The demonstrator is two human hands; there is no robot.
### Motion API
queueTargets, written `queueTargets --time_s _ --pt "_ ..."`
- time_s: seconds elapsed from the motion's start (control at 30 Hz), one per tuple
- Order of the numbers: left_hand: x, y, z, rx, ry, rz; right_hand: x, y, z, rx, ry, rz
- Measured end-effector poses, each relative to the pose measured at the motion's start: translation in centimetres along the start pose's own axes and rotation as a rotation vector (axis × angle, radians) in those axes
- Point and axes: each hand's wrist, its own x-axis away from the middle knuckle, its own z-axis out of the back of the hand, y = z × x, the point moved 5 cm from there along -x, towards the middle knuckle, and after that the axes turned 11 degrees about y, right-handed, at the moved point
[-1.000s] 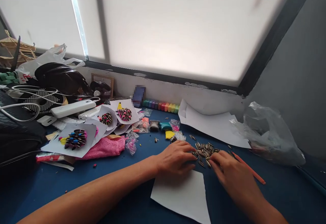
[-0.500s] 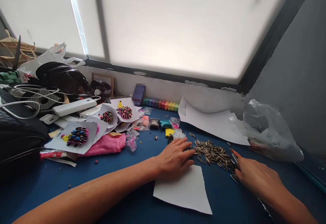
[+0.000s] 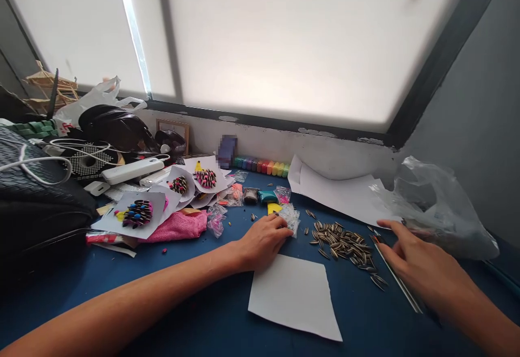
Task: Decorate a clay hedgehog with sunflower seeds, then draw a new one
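My left hand rests by the top edge of a white paper sheet, fingers curled together beside a crinkled clear plastic bag. What its fingertips hold, if anything, is hidden. A yellow packet shows just behind it. To its right lies a loose heap of striped sunflower seeds. My right hand is open at the right of the heap, thumb and index finger apart. Under its thumb side, a thin metal tool lies slanted on the blue table; its kind is unclear.
Several seed-spiked clay figures, one with blue dots, sit on paper at left, by a pink cloth. Coloured clay blocks line the wall. Larger white paper and a plastic carrier bag lie at back right.
My left hand has drawn back left from the seeds, its fingers curling and uncovering the clear bag. My right hand has opened, and the metal tool lies on the table beside it.
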Motion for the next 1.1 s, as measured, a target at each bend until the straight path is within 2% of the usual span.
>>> queueTargets --time_s 0.07,0.1,0.13,0.2,0.3,0.43,0.6,0.73,0.9,1.1 --pt "-0.2 0.0 -0.6 0.002 -0.016 0.0 0.7 -1.2 -0.4 -0.186 -0.092 -0.053" --pt "-0.4 0.1 -0.8 0.006 -0.015 -0.004 1.2 -1.9 -0.8 -0.349 -0.169 -0.1" --pt "-0.7 0.2 -0.9 0.013 -0.003 -0.008 1.7 -2.7 -1.3 -0.51 -0.241 -0.149" --pt "-1.0 0.5 -0.6 0.03 0.049 -0.009 2.6 -4.2 -2.0 -0.686 -0.327 -0.197" --pt "-0.6 0.7 0.4 0.066 0.094 0.008 3.7 -5.7 -3.3 -0.912 -0.417 -0.272" --pt "1.3 1.0 1.7 0.078 -0.006 -0.009 4.8 -6.8 -5.1 -1.091 -0.478 -0.35" --pt "3.6 1.5 1.5 0.059 -0.182 -0.076 6.9 -8.2 -6.6 -1.105 -0.466 -0.348" --pt "4.1 1.7 1.5 0.087 -0.2 -0.078 8.6 -9.4 -7.4 -1.07 -0.458 -0.283" --pt "4.2 1.6 2.8 0.196 -0.232 0.012 9.4 -9.3 -9.0 -1.023 -0.455 -0.265" --pt "5.1 2.4 3.2 0.26 -0.352 -0.066 9.3 -9.1 -9.0 -0.953 -0.451 -0.242"
